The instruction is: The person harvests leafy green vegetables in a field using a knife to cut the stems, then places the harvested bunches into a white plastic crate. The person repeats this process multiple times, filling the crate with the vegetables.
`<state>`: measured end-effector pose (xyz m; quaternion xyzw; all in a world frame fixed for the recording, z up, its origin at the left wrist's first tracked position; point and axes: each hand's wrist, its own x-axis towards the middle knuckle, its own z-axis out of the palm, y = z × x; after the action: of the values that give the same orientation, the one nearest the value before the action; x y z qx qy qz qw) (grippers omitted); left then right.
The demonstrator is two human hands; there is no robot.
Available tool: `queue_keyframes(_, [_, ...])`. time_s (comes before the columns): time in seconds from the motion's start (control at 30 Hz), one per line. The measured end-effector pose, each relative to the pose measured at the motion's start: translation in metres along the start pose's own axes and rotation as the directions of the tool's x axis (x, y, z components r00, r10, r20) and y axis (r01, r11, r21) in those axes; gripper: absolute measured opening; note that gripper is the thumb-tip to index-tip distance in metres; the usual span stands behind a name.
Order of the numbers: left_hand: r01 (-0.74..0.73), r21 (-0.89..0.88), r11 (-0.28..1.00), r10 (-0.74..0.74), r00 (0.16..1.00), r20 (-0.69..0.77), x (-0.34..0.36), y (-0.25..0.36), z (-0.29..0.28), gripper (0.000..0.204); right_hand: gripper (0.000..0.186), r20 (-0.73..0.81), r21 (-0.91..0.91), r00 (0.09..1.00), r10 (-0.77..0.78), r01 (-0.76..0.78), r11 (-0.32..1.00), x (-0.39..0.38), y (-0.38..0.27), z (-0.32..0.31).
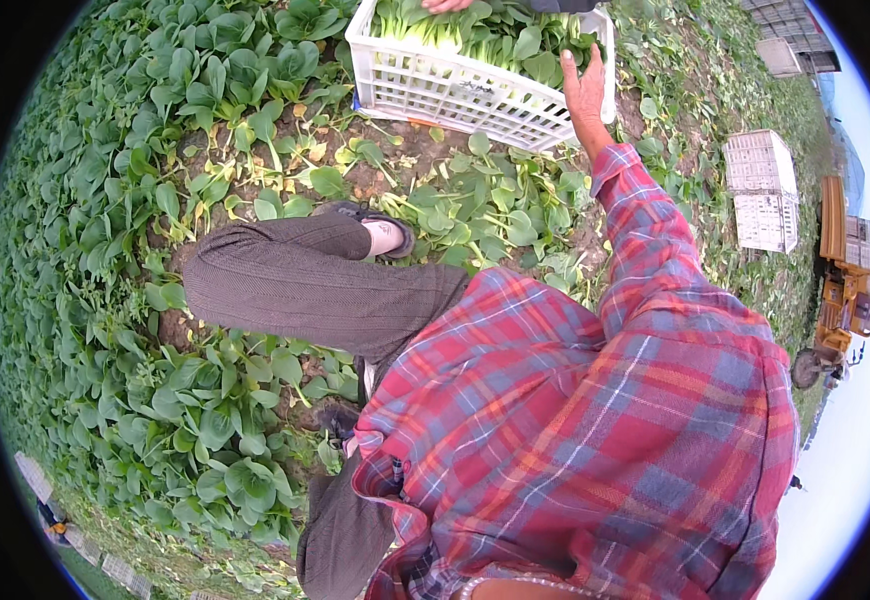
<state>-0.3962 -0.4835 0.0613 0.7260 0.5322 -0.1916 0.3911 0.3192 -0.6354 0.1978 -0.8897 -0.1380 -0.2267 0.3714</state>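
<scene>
A white slatted plastic crate point(465, 95) stands on the ground at the top of the view, filled with bok choy point(500, 38), pale stems and green leaves showing. My right hand point(585, 92), at the end of a plaid sleeve, reaches over the crate's right near corner. Its thumb stands apart from the fingers, which lie against the leaves beside the rim. No grip on a single plant shows. My left hand does not appear. Another hand point(447, 4), apparently a co-worker's, rests on the greens at the top edge, with a dark sleeve near it, mostly cut off.
Dense green plants point(95, 240) grow along the left. Cut leaves point(475, 200) litter the soil between my legs and the crate. White stacked crates point(761, 190) stand at right, before a yellow vehicle point(845, 300). A small distant person point(53, 522) shows at lower left.
</scene>
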Motion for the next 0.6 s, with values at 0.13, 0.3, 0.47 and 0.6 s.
queue_keyframes(0.13, [0.074, -0.327, 0.942, -0.119, 0.986, -0.119, -0.046, -0.017, 0.002, 0.007, 0.091, 0.283, 0.483, 0.828, 0.485, -0.559, 0.673, 0.004, -0.001, 0.011])
queue_keyframes(0.3, [0.162, -0.731, 0.663, -0.322, 0.943, -0.084, -0.204, -0.056, 0.018, 0.006, 0.051, 0.437, 0.71, 0.888, 0.143, -0.438, 0.551, -0.021, -0.167, -0.015])
queue_keyframes(0.47, [0.239, -0.764, 0.599, -0.595, 0.772, -0.224, -0.31, -0.087, -0.043, 0.008, 0.044, 0.391, 0.911, 0.723, -0.569, -0.216, 0.352, -0.126, -0.401, -0.03])
queue_keyframes(0.6, [-0.101, -0.718, 0.688, -0.533, 0.6, -0.596, -0.288, -0.133, -0.083, 0.027, 0.032, 0.479, 0.841, 0.267, -0.836, -0.413, 0.35, -0.25, -0.497, 0.015])
